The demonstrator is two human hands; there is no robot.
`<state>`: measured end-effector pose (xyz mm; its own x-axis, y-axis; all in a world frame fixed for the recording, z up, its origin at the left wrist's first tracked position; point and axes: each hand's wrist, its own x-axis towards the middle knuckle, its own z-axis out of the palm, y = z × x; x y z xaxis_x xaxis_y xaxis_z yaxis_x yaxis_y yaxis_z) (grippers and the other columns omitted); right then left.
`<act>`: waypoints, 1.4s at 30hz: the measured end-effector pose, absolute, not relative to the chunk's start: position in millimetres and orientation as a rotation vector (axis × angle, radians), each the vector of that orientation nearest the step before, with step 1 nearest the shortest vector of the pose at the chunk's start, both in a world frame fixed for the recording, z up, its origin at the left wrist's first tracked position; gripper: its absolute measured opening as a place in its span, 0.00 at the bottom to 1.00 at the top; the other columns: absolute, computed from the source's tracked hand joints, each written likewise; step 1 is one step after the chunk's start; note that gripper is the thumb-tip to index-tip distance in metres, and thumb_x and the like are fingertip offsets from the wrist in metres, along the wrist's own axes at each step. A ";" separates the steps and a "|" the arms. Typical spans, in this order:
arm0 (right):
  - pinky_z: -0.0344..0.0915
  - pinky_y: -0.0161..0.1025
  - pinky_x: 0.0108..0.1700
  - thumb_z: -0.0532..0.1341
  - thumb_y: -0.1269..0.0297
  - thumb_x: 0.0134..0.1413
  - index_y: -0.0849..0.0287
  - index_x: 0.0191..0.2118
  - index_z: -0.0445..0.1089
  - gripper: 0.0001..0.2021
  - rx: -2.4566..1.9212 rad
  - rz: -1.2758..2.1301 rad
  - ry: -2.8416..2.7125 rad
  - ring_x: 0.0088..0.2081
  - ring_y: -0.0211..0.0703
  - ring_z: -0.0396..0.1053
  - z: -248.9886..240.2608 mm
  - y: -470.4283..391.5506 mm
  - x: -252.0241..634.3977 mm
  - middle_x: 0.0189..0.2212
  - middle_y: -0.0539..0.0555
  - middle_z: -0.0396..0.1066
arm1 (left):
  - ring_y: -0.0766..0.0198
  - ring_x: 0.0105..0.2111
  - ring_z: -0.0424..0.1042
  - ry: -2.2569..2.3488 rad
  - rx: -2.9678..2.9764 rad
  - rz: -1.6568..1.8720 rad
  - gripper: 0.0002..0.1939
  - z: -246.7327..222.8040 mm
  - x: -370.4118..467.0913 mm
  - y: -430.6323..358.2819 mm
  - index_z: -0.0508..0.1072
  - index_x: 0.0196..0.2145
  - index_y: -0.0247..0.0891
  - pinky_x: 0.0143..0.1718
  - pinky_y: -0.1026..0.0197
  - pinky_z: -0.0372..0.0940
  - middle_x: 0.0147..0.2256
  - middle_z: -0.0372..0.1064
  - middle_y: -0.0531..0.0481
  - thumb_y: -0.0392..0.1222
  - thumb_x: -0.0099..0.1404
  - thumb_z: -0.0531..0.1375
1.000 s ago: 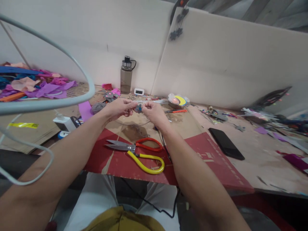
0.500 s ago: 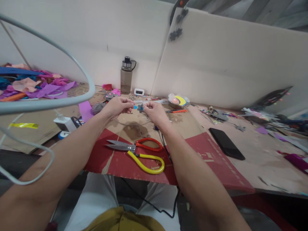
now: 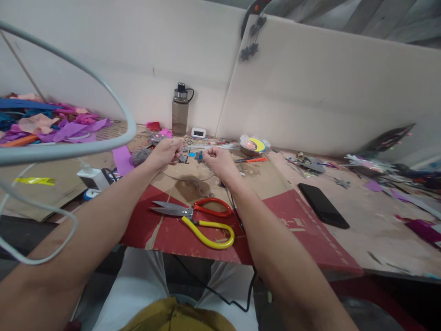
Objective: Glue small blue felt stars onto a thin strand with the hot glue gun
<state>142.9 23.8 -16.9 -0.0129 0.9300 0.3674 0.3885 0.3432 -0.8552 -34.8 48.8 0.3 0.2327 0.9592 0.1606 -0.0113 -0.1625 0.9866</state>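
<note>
My right hand (image 3: 221, 162) pinches a small grey piece (image 3: 199, 156) between thumb and fingers, and its fine shape is too small to tell. At that piece's left side shows a bright blue bit (image 3: 192, 155). My left hand (image 3: 170, 151) is a short way to the left, fingers curled closed. Whatever it may hold is hidden. Beside its wrist sits a ball of grey yarn (image 3: 140, 156), and a strand of yarn (image 3: 186, 177) runs below both hands. Nearer to me lie large scissors (image 3: 193, 212) with one red and one yellow handle.
A water bottle (image 3: 180, 110) and a small white digital clock (image 3: 198, 133) stand by the wall. Right of my hands are a bowl (image 3: 254, 146) and a black phone (image 3: 323, 205). Colored scraps (image 3: 51, 120) pile up at left, near a white charger (image 3: 92, 178). A pale cable (image 3: 129, 124) loops close to the camera.
My left hand has drawn slightly left, away from the blue bit, and its fingers have turned inward. My right hand stays nearly in place with the grey piece.
</note>
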 end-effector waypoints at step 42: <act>0.54 0.35 0.31 0.57 0.64 0.52 0.58 0.28 0.65 0.05 -1.180 0.500 -1.661 0.25 0.35 0.57 -13.9 17.3 136.3 0.22 0.46 0.63 | 0.61 0.27 0.78 0.889 1.492 1.057 0.13 2.7 -21.9 28.7 0.70 0.34 0.30 0.33 0.60 0.73 0.26 0.75 0.45 0.35 0.51 0.67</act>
